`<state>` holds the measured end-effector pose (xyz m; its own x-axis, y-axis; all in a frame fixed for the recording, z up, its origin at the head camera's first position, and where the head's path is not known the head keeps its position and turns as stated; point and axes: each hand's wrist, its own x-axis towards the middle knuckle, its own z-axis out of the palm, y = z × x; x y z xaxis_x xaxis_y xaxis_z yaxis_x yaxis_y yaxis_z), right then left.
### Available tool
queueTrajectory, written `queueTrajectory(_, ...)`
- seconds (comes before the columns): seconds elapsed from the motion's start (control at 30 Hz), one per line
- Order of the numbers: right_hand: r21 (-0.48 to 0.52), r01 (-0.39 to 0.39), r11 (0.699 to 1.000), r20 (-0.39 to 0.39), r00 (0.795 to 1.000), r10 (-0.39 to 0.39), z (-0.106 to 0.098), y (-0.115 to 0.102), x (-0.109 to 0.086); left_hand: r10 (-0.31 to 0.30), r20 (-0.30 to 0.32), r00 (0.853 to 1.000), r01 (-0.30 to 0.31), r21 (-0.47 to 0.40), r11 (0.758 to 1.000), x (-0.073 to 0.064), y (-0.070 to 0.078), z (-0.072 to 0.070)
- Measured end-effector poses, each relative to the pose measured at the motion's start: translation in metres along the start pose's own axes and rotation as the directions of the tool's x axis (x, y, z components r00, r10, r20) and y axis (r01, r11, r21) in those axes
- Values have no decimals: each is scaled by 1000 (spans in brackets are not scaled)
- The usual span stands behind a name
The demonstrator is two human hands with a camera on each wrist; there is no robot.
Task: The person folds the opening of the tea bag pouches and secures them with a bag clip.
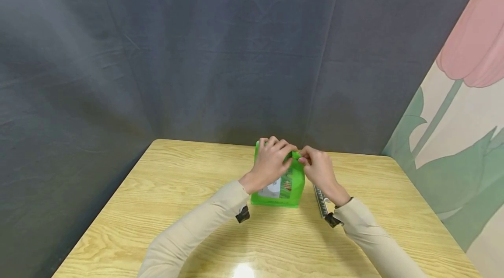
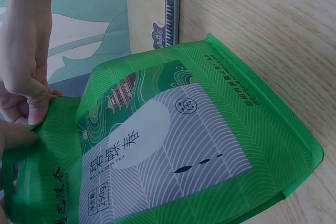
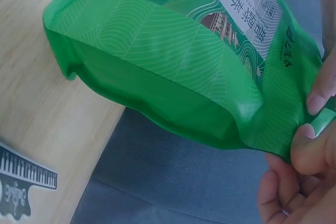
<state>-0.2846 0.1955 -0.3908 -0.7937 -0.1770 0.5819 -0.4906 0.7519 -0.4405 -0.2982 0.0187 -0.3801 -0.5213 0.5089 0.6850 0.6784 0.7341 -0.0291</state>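
Bag (image 1: pixel 280 188) upright on bench (image 1: pixel 189 173), top right corner between 2 hands

Green tea bag, printed 250g, bottom seam down on the bench near the far edge, label toward the person. Taller axis goes from bench up to fingers; top edge runs left-right across it. Exact lean can't be told.

Key relation, as judged: top right corner of the bag sits just between both sets of fingertips. Right hand (image 1: pixel 320 171) is nearer that corner, coming in from the right side; left hand (image 1: pixel 271 162) lies across the front and top, covering most of the top edge.

Right fingers: thumb and finger together, no real gap, pinching the corner by a small pale green strip (image 3: pixel 324 121). Whether the strip is part of the bag: can't tell. Left fingers: bent over the top edge, thumb on the front face, gripping the bag; spread only as wide as the film between. Film bunches narrow there, in the right wrist view.

Outward: keyboard-print clip (image 2: pixel 171 19) flat on the bench, right of the bag, apart from it, partly under the right wrist in the head view. Dark curtain (image 1: pixel 236 50) behind, tulip-painted wall (image 1: pixel 468 37) right.
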Motion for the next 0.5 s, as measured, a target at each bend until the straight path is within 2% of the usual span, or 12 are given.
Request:
queueTrajectory(0.2, -14, 2, 1000, 0, 1000, -2, -1, 0, 0, -14, 32, 999, 13, 6, 1000, 2, 3, 0)
queueTrajectory(0.5, -31, 31, 999, -4, 1000, -31, -1, 1, -2, -20, 39, 999, 18, 45, 999, 4, 7, 1)
